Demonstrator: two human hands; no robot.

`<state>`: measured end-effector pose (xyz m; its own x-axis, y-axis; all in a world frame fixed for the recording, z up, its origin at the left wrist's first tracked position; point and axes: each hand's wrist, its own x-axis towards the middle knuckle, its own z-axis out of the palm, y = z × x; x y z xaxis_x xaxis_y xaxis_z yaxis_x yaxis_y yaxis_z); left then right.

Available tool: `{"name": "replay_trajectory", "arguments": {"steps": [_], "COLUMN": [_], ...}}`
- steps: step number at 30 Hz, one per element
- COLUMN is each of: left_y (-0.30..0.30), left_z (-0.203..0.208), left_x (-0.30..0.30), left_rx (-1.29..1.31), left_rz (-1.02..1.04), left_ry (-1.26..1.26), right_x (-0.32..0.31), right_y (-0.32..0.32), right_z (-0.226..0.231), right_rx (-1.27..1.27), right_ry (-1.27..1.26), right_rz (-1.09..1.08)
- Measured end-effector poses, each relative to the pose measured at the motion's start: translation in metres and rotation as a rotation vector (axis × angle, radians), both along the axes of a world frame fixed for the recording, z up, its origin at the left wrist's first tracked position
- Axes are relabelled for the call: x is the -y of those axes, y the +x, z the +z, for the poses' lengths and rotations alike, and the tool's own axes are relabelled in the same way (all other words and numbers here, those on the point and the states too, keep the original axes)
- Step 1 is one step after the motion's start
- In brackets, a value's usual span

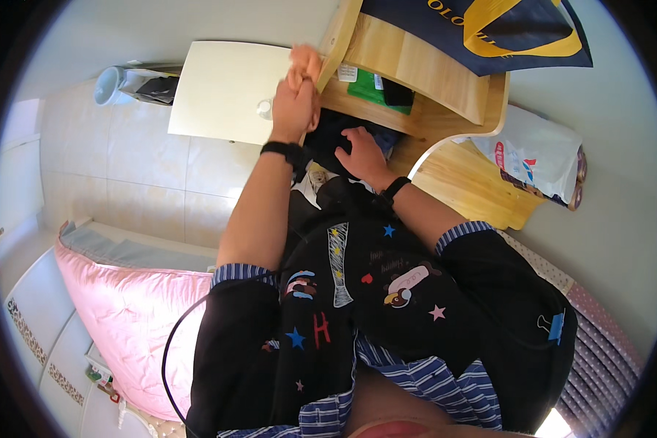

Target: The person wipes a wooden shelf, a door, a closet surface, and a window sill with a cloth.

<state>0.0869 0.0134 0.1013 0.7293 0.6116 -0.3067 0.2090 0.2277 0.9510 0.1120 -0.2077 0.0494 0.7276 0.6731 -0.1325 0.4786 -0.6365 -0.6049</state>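
My left hand (293, 109) is raised over the near corner of a white cabinet (223, 91), beside the wooden shelf. Its fingers are curled around a soft-looking peach-coloured thing (305, 63), blurred so that I cannot name its kind. My right hand (365, 157) reaches to the lower compartment of the wooden shelf unit (416, 45). Its thumb and finger are apart, resting at the edge of dark cloth or a dark bag (328, 137). Above it, a green packet (365, 89) and a black object (397, 93) lie on the shelf board.
A navy paper bag with yellow ribbon (445, 33) stands on the shelf top. A white plastic bag (536, 150) sits at the right. Left are a pale blue bin (109, 86), tiled floor (146, 157) and a bed with pink bedding (131, 299).
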Motion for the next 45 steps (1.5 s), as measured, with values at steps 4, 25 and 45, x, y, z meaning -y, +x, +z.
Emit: {"name": "replay_trajectory", "arguments": {"steps": [4,25,45], "left_y": [-0.089,-0.123,-0.068], "left_z": [-0.093,-0.111,-0.076], "left_x": [0.019,0.031,0.020], "left_rx": [-0.397,-0.444,-0.563], "left_rz": [-0.101,-0.160,-0.166], "left_ry": [0.371,0.387,0.727], "right_x": [0.000,-0.058,-0.054], "right_y": [0.003,0.001,-0.027], "right_z": [-0.004,-0.013,0.407], "right_rx": [-0.042,-0.315,-2.342], "right_ry": [-0.024,0.134,0.602], "right_rz": [0.011,0.170,1.000]}}
